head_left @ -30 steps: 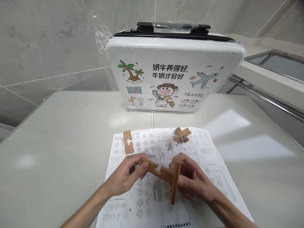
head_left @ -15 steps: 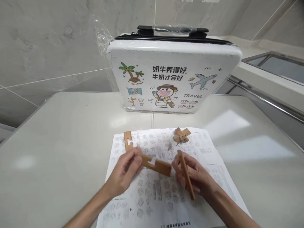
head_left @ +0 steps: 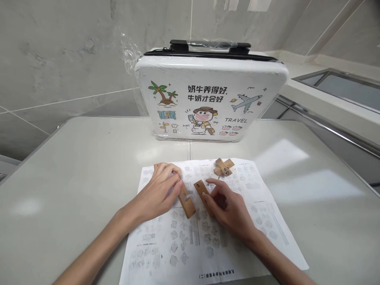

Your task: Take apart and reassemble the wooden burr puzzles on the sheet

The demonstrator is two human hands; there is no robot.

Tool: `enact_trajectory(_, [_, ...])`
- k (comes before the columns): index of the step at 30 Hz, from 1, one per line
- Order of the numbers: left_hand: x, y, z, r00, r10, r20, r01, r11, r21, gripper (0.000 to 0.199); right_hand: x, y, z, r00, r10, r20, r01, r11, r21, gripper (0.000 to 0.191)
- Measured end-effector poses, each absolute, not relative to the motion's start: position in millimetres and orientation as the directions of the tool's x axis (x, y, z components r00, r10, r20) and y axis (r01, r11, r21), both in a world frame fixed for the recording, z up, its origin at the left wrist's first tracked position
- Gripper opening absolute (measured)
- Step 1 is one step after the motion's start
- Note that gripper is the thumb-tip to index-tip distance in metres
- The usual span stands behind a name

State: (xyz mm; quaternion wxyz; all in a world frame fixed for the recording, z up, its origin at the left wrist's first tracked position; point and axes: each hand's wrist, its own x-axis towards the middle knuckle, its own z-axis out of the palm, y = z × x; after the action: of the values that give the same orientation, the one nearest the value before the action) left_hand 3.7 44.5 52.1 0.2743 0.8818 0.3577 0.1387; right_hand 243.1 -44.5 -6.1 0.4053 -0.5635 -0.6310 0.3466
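My left hand [head_left: 158, 194] is closed over the upper end of a notched wooden puzzle piece [head_left: 188, 208], which slants down to the right over the paper. Another wooden piece [head_left: 156, 166] lies mostly hidden under that hand's fingers. My right hand [head_left: 230, 208] grips a wooden puzzle piece marked 2 [head_left: 201, 187], its thumb on the face and index finger stretched out. The lower part of this piece is hidden by the hand. Beyond the right hand, several interlocked wooden pieces form a cross-shaped block [head_left: 224, 168] with handwritten marks.
A printed sheet [head_left: 237, 265] with small puzzle drawings lies under the hands on a pale table [head_left: 74, 170]. At the back a white cartoon case [head_left: 178, 75] in clear plastic stands upright near a grey tiled wall [head_left: 74, 59].
The left hand has moved up over the far-left piece, and its notched piece now slants more steeply. The right hand has turned its piece flat, number side up, and shifted left.
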Motion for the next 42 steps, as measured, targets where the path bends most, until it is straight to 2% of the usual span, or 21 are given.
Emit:
enact_trajectory(5, [14, 56, 55, 0.759, 0.651, -0.003, 0.562, -0.654, 0.507, 0.044, 242, -44, -7, -0.026, 0.986, 0.167, 0.561, 0.153, -0.814, 0.028])
enact_trajectory(8, [22, 59, 52, 0.78, 0.626, 0.001, 0.57, -0.71, 0.413, 0.041, 241, -43, -7, -0.03, 0.981, 0.193, 0.618, 0.17, -0.768, 0.027])
enact_trajectory(11, [27, 61, 45, 0.784, 0.62, 0.036, 0.581, -0.753, 0.309, 0.036, 240, -43, -9, -0.039, 0.97, 0.241, 0.673, 0.203, -0.711, 0.025])
enact_trajectory(20, [42, 65, 39, 0.769, 0.631, 0.099, 0.619, -0.775, 0.128, 0.037, 239, -43, -17, -0.083, 0.926, 0.367, 0.8, 0.282, -0.53, 0.031])
enact_trajectory(24, [47, 70, 34, 0.835, 0.534, 0.131, 0.54, -0.841, -0.015, 0.037, 239, -42, -19, -0.091, 0.924, 0.371, 0.83, 0.277, -0.485, 0.035])
enact_trajectory(26, [49, 73, 33, 0.863, 0.491, 0.124, 0.499, -0.865, -0.05, 0.037, 239, -42, -20, -0.097, 0.922, 0.376, 0.838, 0.279, -0.469, 0.035])
enact_trajectory(31, [49, 67, 39, 0.833, 0.54, 0.118, 0.544, -0.839, 0.0, 0.037, 238, -41, -18, -0.101, 0.927, 0.361, 0.838, 0.275, -0.471, 0.032])
enact_trajectory(35, [45, 47, 48, 0.839, 0.529, 0.127, 0.495, -0.839, 0.226, 0.027, 237, -41, -15, -0.117, 0.929, 0.35, 0.828, 0.287, -0.483, 0.03])
enact_trajectory(36, [44, 41, 49, 0.843, 0.525, 0.119, 0.48, -0.833, 0.276, 0.034, 236, -41, -15, -0.117, 0.928, 0.354, 0.823, 0.29, -0.489, 0.029])
enact_trajectory(38, [43, 32, 49, 0.849, 0.516, 0.115, 0.456, -0.825, 0.335, 0.061, 236, -41, -15, -0.107, 0.924, 0.368, 0.809, 0.296, -0.508, 0.029])
enact_trajectory(40, [42, 27, 45, 0.851, 0.513, 0.11, 0.449, -0.821, 0.352, 0.086, 235, -40, -15, -0.095, 0.92, 0.38, 0.793, 0.301, -0.53, 0.029])
enact_trajectory(42, [41, 26, 38, 0.853, 0.514, 0.091, 0.461, -0.823, 0.333, 0.095, 236, -40, -16, -0.097, 0.921, 0.378, 0.772, 0.309, -0.556, 0.031])
